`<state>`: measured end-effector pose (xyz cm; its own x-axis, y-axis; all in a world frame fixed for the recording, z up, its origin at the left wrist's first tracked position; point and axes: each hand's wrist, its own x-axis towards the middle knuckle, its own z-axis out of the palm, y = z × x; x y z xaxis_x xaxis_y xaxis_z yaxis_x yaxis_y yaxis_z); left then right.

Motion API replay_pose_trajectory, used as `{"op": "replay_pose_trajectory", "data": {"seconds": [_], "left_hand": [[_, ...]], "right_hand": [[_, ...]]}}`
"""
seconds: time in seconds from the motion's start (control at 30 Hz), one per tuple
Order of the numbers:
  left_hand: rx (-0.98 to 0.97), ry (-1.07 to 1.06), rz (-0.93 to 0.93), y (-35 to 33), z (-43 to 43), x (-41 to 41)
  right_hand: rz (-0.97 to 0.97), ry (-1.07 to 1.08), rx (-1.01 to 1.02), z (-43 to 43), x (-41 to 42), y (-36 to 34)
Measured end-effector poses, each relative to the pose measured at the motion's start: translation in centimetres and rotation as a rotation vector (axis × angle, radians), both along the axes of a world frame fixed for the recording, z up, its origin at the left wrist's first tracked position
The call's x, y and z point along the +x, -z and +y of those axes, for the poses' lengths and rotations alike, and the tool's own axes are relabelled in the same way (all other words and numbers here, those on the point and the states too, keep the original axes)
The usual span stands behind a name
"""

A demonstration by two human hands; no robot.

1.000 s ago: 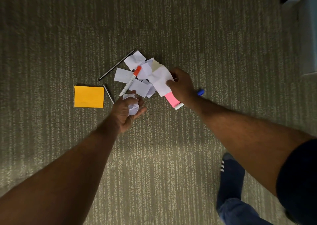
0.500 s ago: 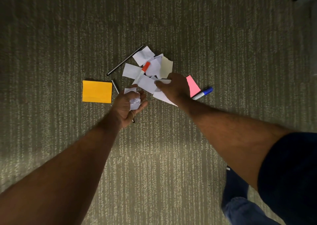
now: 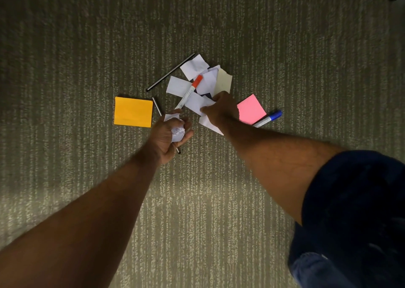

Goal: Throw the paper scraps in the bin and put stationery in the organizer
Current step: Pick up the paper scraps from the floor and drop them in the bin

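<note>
Gathering scraps: left hand point(image 3: 169, 135) clenched on crumpled paper point(image 3: 178, 132), right hand point(image 3: 219, 110) pinching white scrap point(image 3: 197, 103); markers, pencils, notes untouched; bin, organizer unseen.

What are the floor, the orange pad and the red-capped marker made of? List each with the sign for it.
Floor: carpet, apparently; a matte, ribbed, speckled pile with no shine.
Orange pad: paper, likely a stack of sticky notes; flat, matte, crisp square edges.
Red-capped marker: probably plastic; a smooth white barrel with a glossy red cap.
</note>
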<state>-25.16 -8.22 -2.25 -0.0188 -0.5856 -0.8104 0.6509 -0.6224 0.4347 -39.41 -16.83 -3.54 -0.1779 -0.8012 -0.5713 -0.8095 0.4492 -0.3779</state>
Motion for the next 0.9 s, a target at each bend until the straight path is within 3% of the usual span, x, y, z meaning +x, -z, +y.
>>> {"op": "replay_pose_trajectory", "data": {"seconds": [0.17, 0.33, 0.5, 0.63, 0.77, 0.9], "left_hand": [[-0.012, 0.002, 0.012, -0.5, -0.1, 0.2], [-0.024, -0.004, -0.002, -1.7, -0.5, -0.1], [-0.010, -0.054, 0.084, -3.6, -0.8, 0.0], [-0.097, -0.021, 0.058, -4.9, -1.0, 0.5], [-0.157, -0.118, 0.065, -6.6, -1.0, 1.6], [-0.161, -0.155, 0.048, -8.8, -0.5, 2.7]], "right_hand": [[-0.176, 0.088, 0.025, 0.3, -1.0, -0.7], [-0.535, 0.304, 0.037, 1.5, -1.6, -3.1], [-0.766, 0.324, 0.023, 2.5, -0.4, -6.3], [-0.724, 0.142, -0.048, 3.7, 1.5, -8.3], [-0.672, -0.007, -0.127, 4.8, 3.5, -9.0], [-0.618, -0.035, -0.164, 6.1, 6.0, -9.5]]}}
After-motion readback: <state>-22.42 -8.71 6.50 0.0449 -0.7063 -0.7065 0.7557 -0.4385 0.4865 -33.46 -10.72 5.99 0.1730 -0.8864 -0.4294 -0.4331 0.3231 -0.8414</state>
